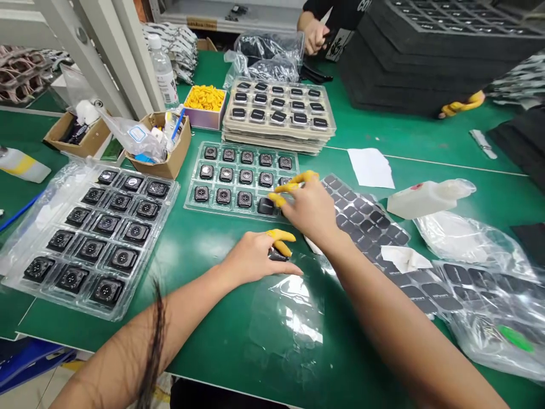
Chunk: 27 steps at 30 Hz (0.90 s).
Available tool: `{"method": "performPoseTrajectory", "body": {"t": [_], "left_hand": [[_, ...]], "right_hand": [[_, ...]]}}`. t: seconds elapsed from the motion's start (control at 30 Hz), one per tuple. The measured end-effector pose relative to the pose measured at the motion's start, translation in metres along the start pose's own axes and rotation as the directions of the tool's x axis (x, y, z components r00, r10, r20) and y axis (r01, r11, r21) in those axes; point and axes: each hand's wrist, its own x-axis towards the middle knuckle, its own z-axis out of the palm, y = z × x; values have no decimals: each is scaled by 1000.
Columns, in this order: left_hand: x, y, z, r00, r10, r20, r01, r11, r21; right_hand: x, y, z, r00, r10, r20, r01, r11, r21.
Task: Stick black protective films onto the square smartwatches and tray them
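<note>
Left grip [251, 258] pinching a small black part [277, 256]; right grip [309, 210] spread just beside a smartwatch body [265, 205]

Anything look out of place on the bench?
Yes: in the clear tray by the right hand, the bottom-row watch body shows a plain dark face, unlike its neighbours' round sensor backs; it may be flipped.

Small dark item [277, 255] under left fingers [281, 241]: mostly hidden, kind not readable. Near end of tray [188, 207] partly covered by right hand [309, 207]; contents there unreadable. Co-worker's torso [336, 23] cut off by top edge. Hair strand [155, 341] blurred, across left forearm [191, 295].
</note>
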Motion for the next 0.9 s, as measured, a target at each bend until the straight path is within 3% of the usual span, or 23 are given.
{"method": "performPoseTrajectory", "body": {"t": [0.07,0.1,0.23,0.33,0.43,0.53,0.63,0.7,0.77,0.9], "left_hand": [[0,-1,0,1000,7,6,-7,1000,-15],[0,-1,1,1000,11,8,-11,1000,-24],[0,-1,0,999,32,20,-31,998,-48],[0,-2,0,999,46,26,-46,999,-10],[1,-3,0,997,66,33,-66,998,12],[0,-3,1,997,78,28,-78,997,-6],[-1,-1,0,998,66,11,-66,998,-2],[-1,1,-1,998,57,4,-57,998,19],[-1,3,-2,999,51,-3,-51,998,35],[-1,3,-4,999,37,-4,-37,999,36]], "right_hand": [[4,-5,3,999,-13,-50,10,998,-57],[6,-10,3,999,-29,-12,28,998,-62],[13,-38,11,958,-62,280,118,975,-186],[18,-54,17,955,-32,295,126,943,-307],[22,-56,16,945,-88,315,202,914,-352],[29,-50,11,883,-212,419,375,855,-359],[39,-45,9,777,-379,503,570,763,-305],[45,-43,11,719,-449,531,629,745,-222],[52,-43,16,727,-457,512,603,781,-159],[61,-47,21,831,-391,396,480,863,-155]]}}
